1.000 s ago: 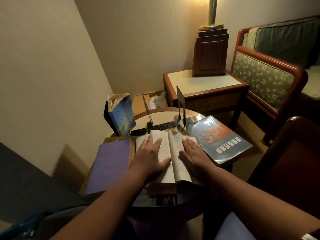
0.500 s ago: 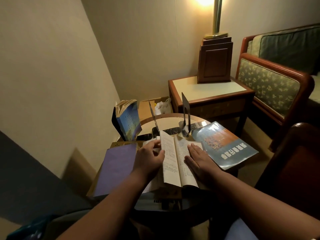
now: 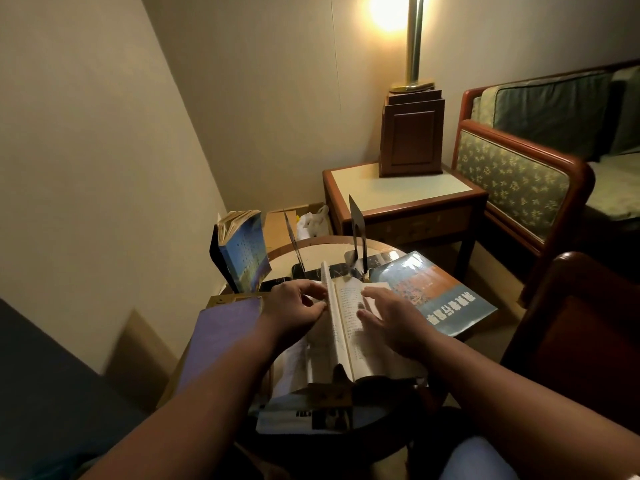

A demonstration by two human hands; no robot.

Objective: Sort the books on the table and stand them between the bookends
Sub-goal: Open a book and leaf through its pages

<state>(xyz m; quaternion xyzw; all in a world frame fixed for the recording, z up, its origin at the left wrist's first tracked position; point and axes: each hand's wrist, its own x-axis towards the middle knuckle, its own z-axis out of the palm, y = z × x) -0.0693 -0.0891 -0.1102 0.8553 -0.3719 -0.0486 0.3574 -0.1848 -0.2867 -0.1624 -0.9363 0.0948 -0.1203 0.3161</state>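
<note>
Fingers (image 3: pixel 317 308) of the left hand (image 3: pixel 294 310) are pinched on the left pages of the open book (image 3: pixel 346 327), lifting them up on edge. The right hand (image 3: pixel 394 320) lies flat on the right page with its fingers spread and clamped on nothing. This book sits in the middle of the small round table (image 3: pixel 325 245), near the person. It looks like the person is closing the book, which is the step before standing it up. Next, the left hand needs to fold its pages over onto the right side, then both hands must grip the shut book and carry it a little farther away. Just past the book stand two thin dark bookends, the left bookend (image 3: pixel 294 244) and the right bookend (image 3: pixel 356 230), with a gap between them and no book in it yet. A purple book (image 3: pixel 225 337) lies flat to the left, touching the left wrist. A blue book (image 3: pixel 244 251) stands up far left, outside the bookends, with its pages fanned at the top. A big blue and orange book (image 3: pixel 436 292) lies flat to the right, and it has large white writing that is upside down and cannot be read. The print on the open page is too small to read. More printed things lie under the open book at the near edge.
</note>
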